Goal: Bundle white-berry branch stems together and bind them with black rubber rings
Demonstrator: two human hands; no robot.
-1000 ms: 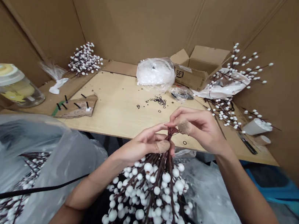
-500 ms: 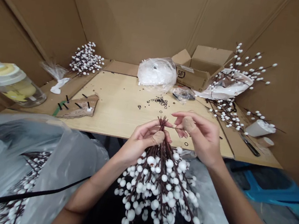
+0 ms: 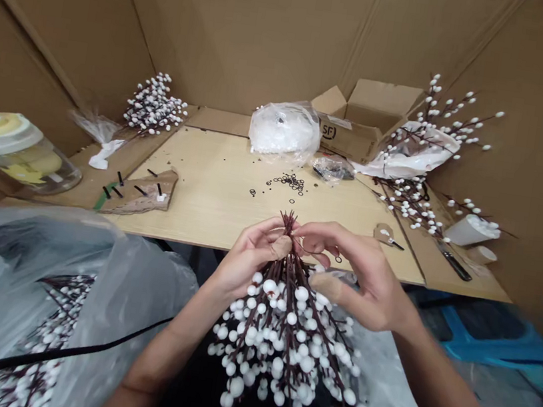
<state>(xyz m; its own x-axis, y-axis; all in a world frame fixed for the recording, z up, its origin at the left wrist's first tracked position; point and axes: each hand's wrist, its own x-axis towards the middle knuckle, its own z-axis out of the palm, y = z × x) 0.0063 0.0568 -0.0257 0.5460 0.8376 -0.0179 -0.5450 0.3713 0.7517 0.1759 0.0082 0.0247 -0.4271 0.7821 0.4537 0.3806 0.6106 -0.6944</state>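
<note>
My left hand (image 3: 253,261) grips a bundle of dark stems with white bud-like beads (image 3: 284,347), holding it just below the stem ends (image 3: 288,226), which point up. A tan finger wrap (image 3: 281,247) covers my left thumb. My right hand (image 3: 362,280) curves around from the right, its fingers at the stems close to my left hand and its wrapped thumb (image 3: 326,287) lower down, apart from them. I cannot tell whether my right fingers hold anything thin. The bundle's lower part hangs towards my lap.
Small black rings (image 3: 289,182) lie scattered on the wooden table (image 3: 199,213). Near them are a cardboard strip with black ties (image 3: 144,194), a small tool (image 3: 385,235), a bagged white mass (image 3: 284,130) and an open carton (image 3: 364,122). Clear plastic with more branches (image 3: 52,287) lies left.
My right hand has moved down and closer around the stems, with its thumb now lower. The bundle has risen slightly, and a small tool shows on the table at right.
</note>
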